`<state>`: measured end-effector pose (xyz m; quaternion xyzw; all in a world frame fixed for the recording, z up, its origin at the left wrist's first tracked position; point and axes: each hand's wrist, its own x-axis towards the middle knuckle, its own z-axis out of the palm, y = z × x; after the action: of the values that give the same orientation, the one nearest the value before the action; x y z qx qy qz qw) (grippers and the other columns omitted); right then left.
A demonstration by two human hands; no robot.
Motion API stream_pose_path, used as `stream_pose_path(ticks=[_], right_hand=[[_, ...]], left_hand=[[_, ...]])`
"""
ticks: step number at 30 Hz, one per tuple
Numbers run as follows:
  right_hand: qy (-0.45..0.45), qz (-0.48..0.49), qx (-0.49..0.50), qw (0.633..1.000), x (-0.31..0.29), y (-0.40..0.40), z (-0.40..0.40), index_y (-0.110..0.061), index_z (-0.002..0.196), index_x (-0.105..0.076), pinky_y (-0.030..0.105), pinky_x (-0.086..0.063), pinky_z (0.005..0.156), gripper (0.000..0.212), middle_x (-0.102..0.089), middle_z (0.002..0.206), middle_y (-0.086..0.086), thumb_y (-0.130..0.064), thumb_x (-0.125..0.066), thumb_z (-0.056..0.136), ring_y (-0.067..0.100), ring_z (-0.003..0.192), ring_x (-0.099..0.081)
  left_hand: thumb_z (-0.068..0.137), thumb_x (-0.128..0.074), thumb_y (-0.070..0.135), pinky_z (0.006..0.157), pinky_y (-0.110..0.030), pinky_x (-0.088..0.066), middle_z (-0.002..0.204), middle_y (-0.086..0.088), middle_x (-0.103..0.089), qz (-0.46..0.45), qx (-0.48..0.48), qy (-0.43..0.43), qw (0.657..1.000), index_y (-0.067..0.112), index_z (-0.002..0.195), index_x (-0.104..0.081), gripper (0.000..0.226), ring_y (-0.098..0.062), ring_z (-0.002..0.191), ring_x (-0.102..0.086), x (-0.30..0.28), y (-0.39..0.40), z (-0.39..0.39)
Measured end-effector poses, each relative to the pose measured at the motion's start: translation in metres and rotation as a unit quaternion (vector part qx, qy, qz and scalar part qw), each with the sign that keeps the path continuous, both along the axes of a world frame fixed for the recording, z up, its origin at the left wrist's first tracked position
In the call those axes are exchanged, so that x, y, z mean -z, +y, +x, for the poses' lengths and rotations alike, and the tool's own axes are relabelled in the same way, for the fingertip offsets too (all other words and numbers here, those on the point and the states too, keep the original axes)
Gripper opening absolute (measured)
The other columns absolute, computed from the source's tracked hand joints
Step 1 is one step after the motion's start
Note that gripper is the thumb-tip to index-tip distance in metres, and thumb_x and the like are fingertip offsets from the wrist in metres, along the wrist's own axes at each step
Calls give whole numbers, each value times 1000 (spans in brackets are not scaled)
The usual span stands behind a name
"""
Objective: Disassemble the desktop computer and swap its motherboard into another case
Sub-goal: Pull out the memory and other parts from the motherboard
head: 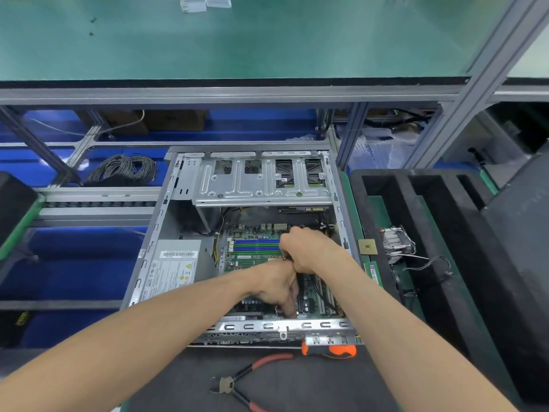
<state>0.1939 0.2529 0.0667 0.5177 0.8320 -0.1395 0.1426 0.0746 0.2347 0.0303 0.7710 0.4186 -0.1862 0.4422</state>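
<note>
Green motherboard (255,257) lies in the open case (166,233), under both hands. Left hand (277,285) points fingers down at the board's near edge; right hand (309,248), just beyond, is clenched. What either holds is hidden.

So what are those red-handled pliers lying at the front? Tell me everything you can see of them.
The pliers look like side cutters: short grey metal jaws at the left end, two long handles in red sleeves. The handles are spread apart, one running up toward the orange-and-black screwdriver, the other toward the picture's lower edge. They lie flat on the dark mat, in front of the open computer case. Neither hand touches them.
</note>
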Motion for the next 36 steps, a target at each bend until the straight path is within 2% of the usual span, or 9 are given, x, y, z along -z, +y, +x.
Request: stream_pose_path(ticks=[3, 11, 20, 23, 26, 30, 34, 36], right_hand=[[-2, -3, 2, 1000, -1, 1, 0, -10, 118, -60, 39, -40, 75, 29, -56, 116, 14, -8, -61, 90, 38, 105, -59], [-1, 0, 8, 1000, -2, 0, 0, -10, 115, -61, 38, -42, 75, 28, -57, 114, 14, -5, -59, 88, 38, 103, -60], [-1, -14, 17, 1000, -1, 2, 1, -12, 115, -60, 41, -46, 81, 27, -56, 116, 13, -5, -61, 89, 36, 105, -58], [-1, -8, 14, 1000, -1, 2, -1, -12, 113, -60, 40, -45, 77, 26, -57, 116, 13, -6, -59, 88, 36, 104, -59], [3, -6, 15, 1000, 1, 3, 0, -13, 112, -61, 37, -42, 74, 26, -58, 115, 13, -5, -60, 88, 35, 102, -59], [7, -11, 19, 1000, 2, 5, 1, -14, 111, -63, 36, -41, 74, 26, -58, 114, 12, -5, -63, 87, 34, 101, -58], [14, -2, 18, 1000, 3, 3, 0, -14, 109, -62, 37, -42, 71, 27, -59, 111, 12, -2, -61, 85, 30, 88, -53], [14, 1, 20, 1000, 3, 4, 1, -14, 109, -62, 36, -42, 71, 27, -59, 110, 12, -2, -61, 85, 30, 89, -53]], left_hand=[[70, -85, 24, 46, -6, -35, 53, 25, -62, -8, -3, -5, 1000, 25, 54, -65, 26, 11, 48, -52, 0, -1, 0], [72, -85, 23, 63, -20, -40, 53, 22, -63, -25, -19, -14, 999, 26, 56, -68, 24, 10, 50, -52, -6, -2, -1], [72, -84, 19, 60, -15, -37, 51, 22, -62, -20, -25, -1, 999, 24, 51, -65, 28, 12, 48, -52, -10, -4, 3], [73, -84, 21, 63, -17, -38, 55, 22, -64, -32, -27, -2, 999, 28, 49, -67, 31, 11, 53, -54, -11, -3, -2], [72, -85, 22, 63, -19, -40, 55, 22, -64, -23, -17, 4, 1000, 32, 47, -68, 32, 1, 64, -58, -10, -2, 1], [68, -85, 21, 59, -19, -41, 51, 22, -61, -10, -16, 14, 1000, 27, 46, -66, 30, -3, 64, -58, -10, -3, 6], [71, -86, 22, 70, -21, -45, 60, 23, -66, -25, -28, 14, 999, 26, 57, -70, 21, -1, 73, -62, -11, -2, 0], [72, -86, 22, 72, -21, -45, 62, 23, -68, -28, -27, 13, 999, 26, 58, -71, 21, -2, 75, -63, -11, -2, 1]])
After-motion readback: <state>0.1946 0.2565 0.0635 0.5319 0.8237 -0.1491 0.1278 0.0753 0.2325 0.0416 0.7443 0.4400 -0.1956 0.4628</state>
